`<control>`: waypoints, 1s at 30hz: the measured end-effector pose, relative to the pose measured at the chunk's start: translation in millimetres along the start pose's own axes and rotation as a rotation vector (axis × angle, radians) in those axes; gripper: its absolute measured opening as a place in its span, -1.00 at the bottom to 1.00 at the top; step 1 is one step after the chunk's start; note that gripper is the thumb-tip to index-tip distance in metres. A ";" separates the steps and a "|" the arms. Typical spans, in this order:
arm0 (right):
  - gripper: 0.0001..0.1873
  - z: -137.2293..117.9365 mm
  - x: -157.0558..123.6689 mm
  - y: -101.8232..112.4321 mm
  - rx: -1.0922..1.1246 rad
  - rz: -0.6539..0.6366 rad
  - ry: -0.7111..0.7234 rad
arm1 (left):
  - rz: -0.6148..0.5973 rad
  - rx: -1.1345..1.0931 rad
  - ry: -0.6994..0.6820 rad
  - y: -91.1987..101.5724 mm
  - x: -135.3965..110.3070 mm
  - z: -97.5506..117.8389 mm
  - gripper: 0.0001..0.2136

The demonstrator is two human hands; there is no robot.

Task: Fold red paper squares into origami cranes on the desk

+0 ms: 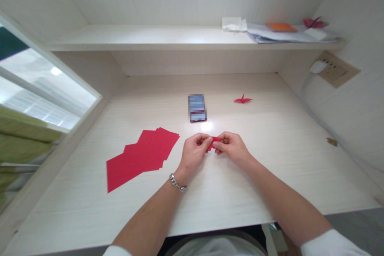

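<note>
Both hands meet at the middle of the white desk, pinching a small folded piece of red paper between them. My left hand, with a metal chain bracelet at the wrist, grips its left end with curled fingers. My right hand pinches the right end. Most of the folded paper is hidden by the fingers. A fanned stack of flat red paper sheets lies on the desk to the left of my left hand.
A phone lies flat just beyond my hands. A finished red paper crane stands farther right. The shelf above holds papers, an orange pad and another crane. A wall socket with a plug is at right.
</note>
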State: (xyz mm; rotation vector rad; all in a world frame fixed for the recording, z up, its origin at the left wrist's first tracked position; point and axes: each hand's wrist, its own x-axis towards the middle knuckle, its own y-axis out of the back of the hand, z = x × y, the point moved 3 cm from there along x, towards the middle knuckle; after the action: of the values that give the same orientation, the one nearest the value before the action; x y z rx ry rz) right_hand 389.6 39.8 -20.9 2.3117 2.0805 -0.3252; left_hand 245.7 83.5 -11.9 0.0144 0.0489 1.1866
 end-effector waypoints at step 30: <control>-0.81 -11.5 -3.3 -2.6 0.110 0.016 0.244 | 0.019 -0.267 -0.065 -2.0 1.3 0.8 -0.76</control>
State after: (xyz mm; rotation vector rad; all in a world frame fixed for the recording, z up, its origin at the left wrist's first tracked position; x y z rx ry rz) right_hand 388.4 38.5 -8.9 2.5469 2.1994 -0.1678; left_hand 248.1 84.0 -11.2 -0.1820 -0.1672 1.2032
